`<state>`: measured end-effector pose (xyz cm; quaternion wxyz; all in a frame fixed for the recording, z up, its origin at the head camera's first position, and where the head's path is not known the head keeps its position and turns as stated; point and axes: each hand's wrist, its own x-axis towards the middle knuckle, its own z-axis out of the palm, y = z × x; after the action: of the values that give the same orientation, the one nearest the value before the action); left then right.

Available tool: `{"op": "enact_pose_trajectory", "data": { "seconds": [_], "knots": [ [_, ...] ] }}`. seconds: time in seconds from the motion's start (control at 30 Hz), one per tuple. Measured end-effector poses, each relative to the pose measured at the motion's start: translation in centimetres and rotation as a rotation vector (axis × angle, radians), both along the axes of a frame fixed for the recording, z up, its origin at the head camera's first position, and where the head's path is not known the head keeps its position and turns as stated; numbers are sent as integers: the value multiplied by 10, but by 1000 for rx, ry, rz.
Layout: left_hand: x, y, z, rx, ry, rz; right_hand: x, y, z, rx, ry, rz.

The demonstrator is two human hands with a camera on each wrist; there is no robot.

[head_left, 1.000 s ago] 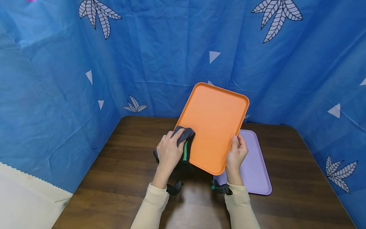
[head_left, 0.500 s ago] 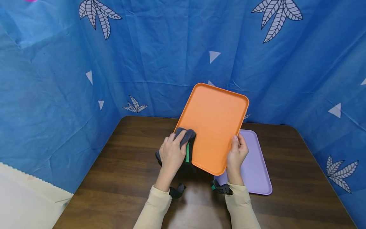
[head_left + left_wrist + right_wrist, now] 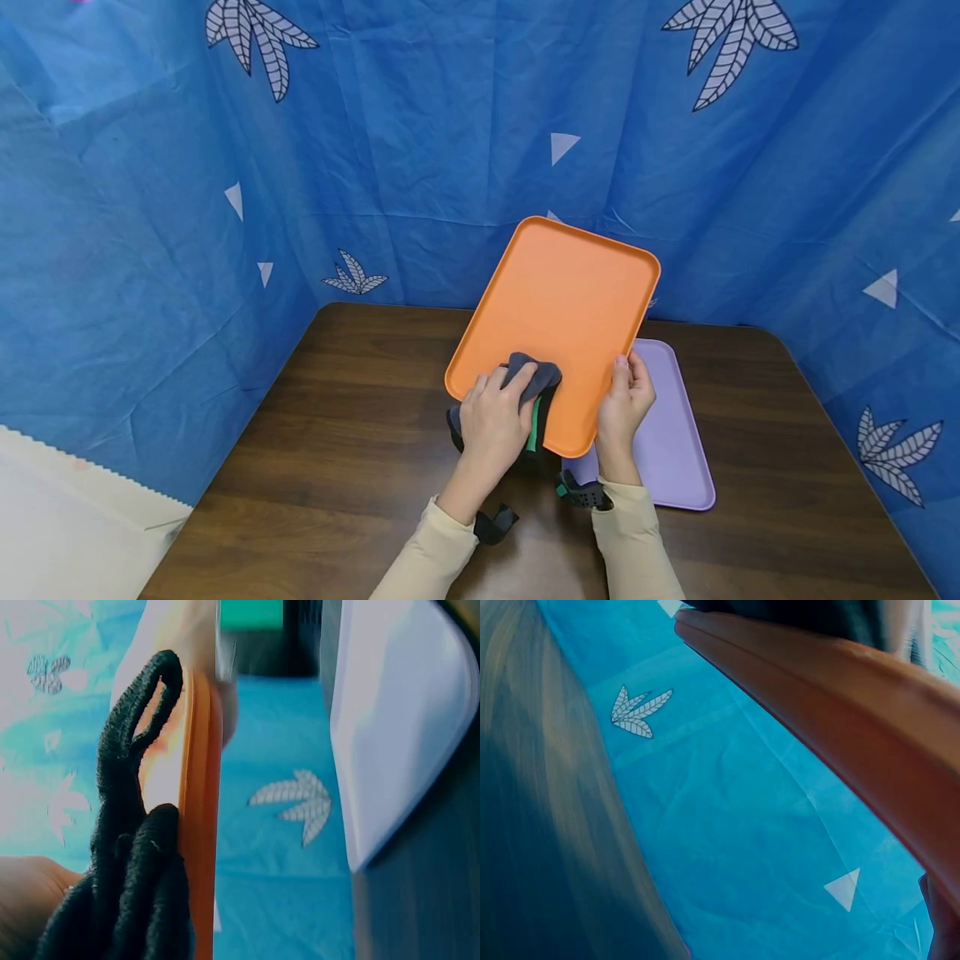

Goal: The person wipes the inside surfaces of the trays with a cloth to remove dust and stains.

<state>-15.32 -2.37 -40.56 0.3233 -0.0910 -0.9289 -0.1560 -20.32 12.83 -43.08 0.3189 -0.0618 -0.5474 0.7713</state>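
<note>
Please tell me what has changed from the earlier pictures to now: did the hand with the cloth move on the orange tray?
Yes. The left hand, gripping the dark cloth, slid rightward from the orange tray's left edge onto its lower face. The tray tilted only slightly. The right hand still grips the tray's right edge, and the purple tray stayed flat on the table.

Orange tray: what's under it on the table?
The orange tray is held tilted up; a purple tray lies flat beneath its right side. That tray's left part and the table behind are hidden.
</note>
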Motion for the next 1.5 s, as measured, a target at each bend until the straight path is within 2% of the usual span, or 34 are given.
{"op": "enact_pose_trajectory", "data": {
  "seconds": [0.17,0.53,1.03,1.5],
  "knots": [
    [7,15,-2,-43,42,-51,-1,0,-1,-20,0,2],
    [25,43,-7,-60,58,-168,-2,4,0,-108,-1,-11],
    [24,39,-9,-85,78,-149,-2,1,-1,-119,32,-4],
    [18,23,-11,-82,74,-113,-3,-1,-3,-77,-4,-6]
  ]
}}
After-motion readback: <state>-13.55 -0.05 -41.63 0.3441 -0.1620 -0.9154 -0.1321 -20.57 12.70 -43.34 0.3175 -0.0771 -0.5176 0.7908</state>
